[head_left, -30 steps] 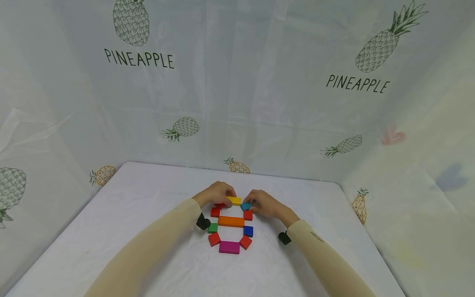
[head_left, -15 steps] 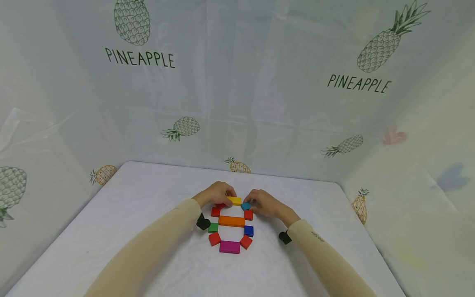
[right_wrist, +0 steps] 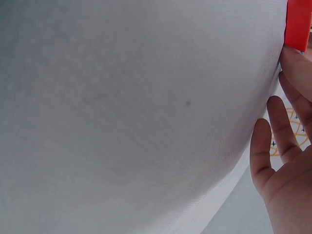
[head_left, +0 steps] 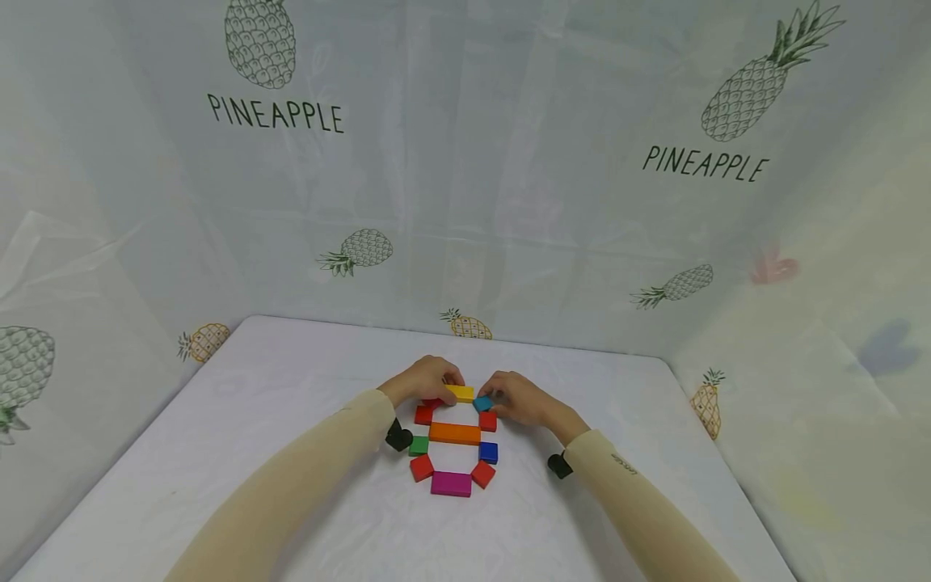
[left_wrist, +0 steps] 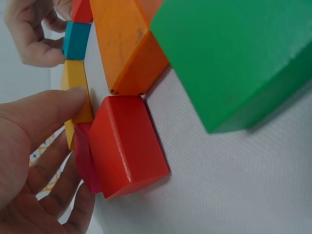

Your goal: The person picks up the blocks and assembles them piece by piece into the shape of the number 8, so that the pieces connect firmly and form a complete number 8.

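Observation:
My left hand (head_left: 427, 378) pinches the yellow block (head_left: 461, 394) at the far end of a figure of coloured blocks. In the left wrist view the thumb (left_wrist: 73, 100) lies on the yellow block's near side, fingers behind it. A dark red block (left_wrist: 87, 161) touches the yellow one, beside a bright red block (left_wrist: 126, 146). On the other side my right hand (head_left: 518, 398) holds the small teal block (head_left: 483, 403) between thumb and fingers. This block meets the yellow one's other end. The right wrist view shows little but the fingers and a red block (right_wrist: 297, 27).
An orange block (head_left: 454, 434) crosses the figure's middle. Nearer lie a green block (head_left: 419, 445), a blue block (head_left: 489, 453), two tilted red blocks and a magenta block (head_left: 451, 484). The white-covered table (head_left: 349, 525) meets a pineapple-print curtain (head_left: 465, 202) behind.

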`<action>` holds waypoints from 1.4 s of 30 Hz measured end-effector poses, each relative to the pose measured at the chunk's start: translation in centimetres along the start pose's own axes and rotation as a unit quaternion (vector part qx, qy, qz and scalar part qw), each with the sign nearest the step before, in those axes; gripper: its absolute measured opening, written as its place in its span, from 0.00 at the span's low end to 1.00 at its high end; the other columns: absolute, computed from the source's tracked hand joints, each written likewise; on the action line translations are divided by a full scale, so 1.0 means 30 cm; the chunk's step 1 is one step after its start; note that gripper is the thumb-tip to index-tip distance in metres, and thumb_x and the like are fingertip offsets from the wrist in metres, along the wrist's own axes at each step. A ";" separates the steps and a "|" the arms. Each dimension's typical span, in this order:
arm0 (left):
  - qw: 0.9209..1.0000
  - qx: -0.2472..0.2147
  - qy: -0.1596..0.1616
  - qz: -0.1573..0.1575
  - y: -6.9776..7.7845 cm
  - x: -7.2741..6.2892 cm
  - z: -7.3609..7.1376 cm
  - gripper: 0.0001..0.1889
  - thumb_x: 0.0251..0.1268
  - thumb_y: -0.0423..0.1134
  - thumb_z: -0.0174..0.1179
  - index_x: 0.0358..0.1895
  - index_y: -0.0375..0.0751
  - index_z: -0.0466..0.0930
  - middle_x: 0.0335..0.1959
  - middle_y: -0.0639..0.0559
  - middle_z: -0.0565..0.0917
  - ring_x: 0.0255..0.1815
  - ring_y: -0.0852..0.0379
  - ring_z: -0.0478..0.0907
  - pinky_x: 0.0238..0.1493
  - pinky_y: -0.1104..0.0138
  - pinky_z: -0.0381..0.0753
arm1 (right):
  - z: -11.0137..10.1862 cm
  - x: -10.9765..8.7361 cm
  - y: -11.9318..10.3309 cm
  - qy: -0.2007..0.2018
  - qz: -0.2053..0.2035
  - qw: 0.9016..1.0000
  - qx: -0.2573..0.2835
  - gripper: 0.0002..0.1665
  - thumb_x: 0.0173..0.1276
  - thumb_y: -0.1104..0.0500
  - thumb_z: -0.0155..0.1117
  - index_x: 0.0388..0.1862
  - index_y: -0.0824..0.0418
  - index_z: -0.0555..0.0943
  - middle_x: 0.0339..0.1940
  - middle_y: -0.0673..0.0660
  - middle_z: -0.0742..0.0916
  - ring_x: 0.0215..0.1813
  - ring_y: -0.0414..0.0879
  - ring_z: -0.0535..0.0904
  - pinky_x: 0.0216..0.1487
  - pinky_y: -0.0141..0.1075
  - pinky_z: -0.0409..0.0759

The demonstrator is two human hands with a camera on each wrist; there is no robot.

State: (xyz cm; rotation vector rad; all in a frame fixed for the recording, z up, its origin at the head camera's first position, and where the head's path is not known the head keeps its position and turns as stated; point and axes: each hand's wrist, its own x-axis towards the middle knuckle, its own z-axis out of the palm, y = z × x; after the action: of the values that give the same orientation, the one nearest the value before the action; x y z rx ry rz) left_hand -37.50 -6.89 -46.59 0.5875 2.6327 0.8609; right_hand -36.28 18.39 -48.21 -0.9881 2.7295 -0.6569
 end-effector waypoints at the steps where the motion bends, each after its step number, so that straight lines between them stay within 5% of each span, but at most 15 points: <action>1: 1.000 -0.001 0.000 0.000 0.001 0.000 0.000 0.13 0.68 0.40 0.74 0.53 0.49 0.89 0.46 0.54 0.86 0.47 0.54 0.78 0.54 0.64 0.85 | 0.000 0.000 0.000 0.000 0.000 1.000 0.000 0.15 0.73 0.61 0.73 0.57 0.54 0.87 0.54 0.51 0.87 0.60 0.50 0.79 0.67 0.51 0.79; 32: 1.000 -0.004 0.002 0.023 -0.026 0.007 0.005 0.18 0.65 0.40 0.76 0.57 0.49 0.87 0.53 0.53 0.87 0.52 0.54 0.81 0.60 0.60 0.85 | 0.002 -0.032 0.013 0.009 0.007 1.000 0.016 0.26 0.73 0.61 0.73 0.68 0.56 0.82 0.59 0.53 0.87 0.61 0.50 0.80 0.67 0.51 0.81; 42: 0.998 -0.004 0.040 0.049 -0.070 -0.077 -0.089 0.24 0.68 0.41 0.73 0.66 0.47 0.83 0.63 0.46 0.84 0.62 0.46 0.80 0.58 0.54 0.86 | -0.061 -0.124 0.019 0.005 0.031 0.998 0.050 0.31 0.76 0.63 0.69 0.76 0.58 0.74 0.68 0.59 0.82 0.63 0.55 0.80 0.65 0.53 0.83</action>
State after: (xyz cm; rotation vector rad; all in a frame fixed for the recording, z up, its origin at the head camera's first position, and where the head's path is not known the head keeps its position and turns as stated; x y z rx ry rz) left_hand -37.18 -10.82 -45.45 0.6988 2.6897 0.9415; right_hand -34.28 21.79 -46.82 -0.8757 2.6951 -0.7812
